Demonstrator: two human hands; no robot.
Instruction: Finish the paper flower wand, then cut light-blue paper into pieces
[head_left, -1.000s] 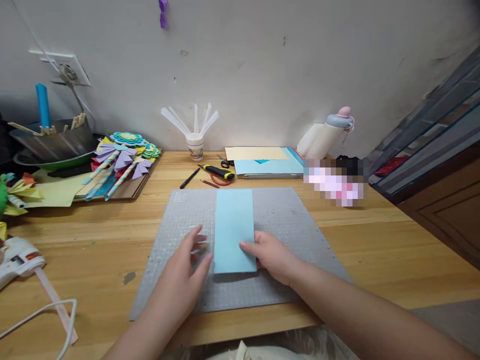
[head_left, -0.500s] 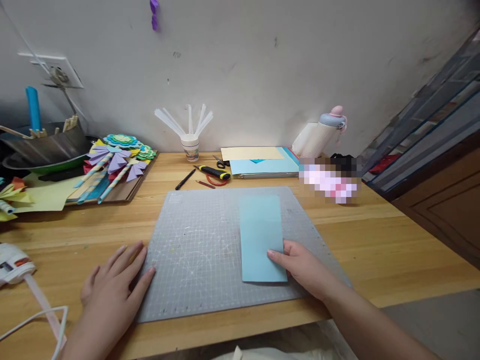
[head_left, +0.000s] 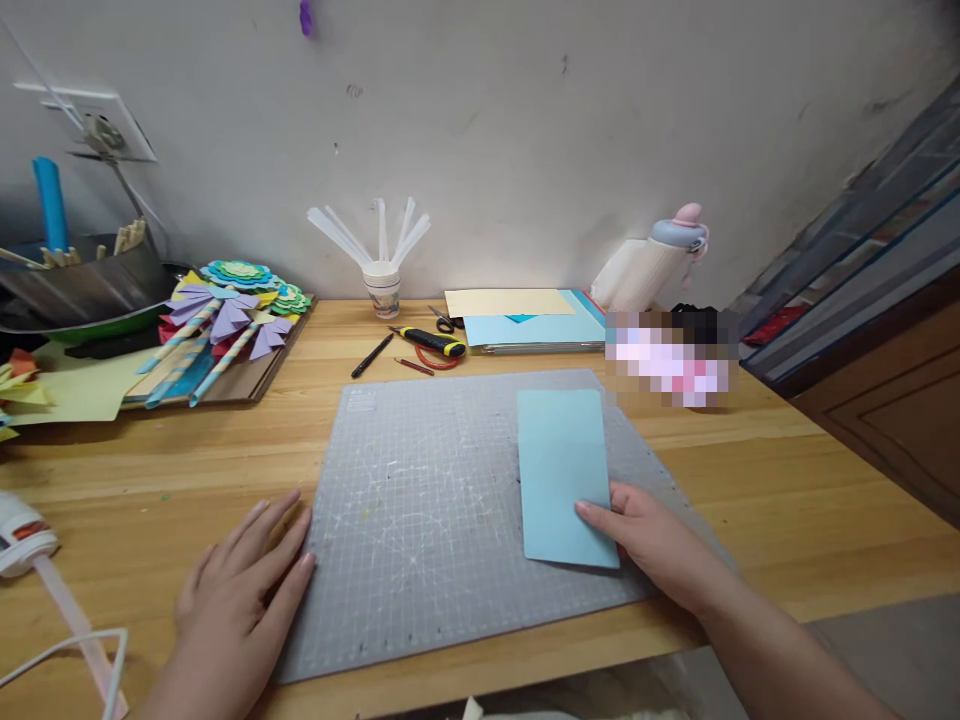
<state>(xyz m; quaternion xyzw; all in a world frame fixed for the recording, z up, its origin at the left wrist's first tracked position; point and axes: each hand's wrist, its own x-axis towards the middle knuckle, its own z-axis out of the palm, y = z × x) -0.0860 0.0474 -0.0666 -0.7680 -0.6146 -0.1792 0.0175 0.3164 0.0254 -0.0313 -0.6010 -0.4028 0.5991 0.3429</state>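
My right hand [head_left: 645, 530] pinches the right edge of a light blue paper rectangle [head_left: 564, 470], thumb on top and fingers behind it. The paper is over the right part of the grey cutting mat [head_left: 427, 500], its long side running away from me. My left hand [head_left: 244, 590] lies flat with fingers spread on the wooden table, its fingertips at the mat's left edge, and holds nothing.
Behind the mat are a pen [head_left: 372, 356], a yellow-black cutter [head_left: 433, 343], scissors [head_left: 445, 322], a cup of white strips [head_left: 386, 294] and stacked paper [head_left: 536, 332]. Paper flowers [head_left: 232, 310] lie left, a glue gun [head_left: 24, 535] nearer, a bottle [head_left: 656, 265] back right.
My right hand and the blue paper have moved right across the mat. The view has shifted slightly; my left hand remains flat at the mat's left edge.
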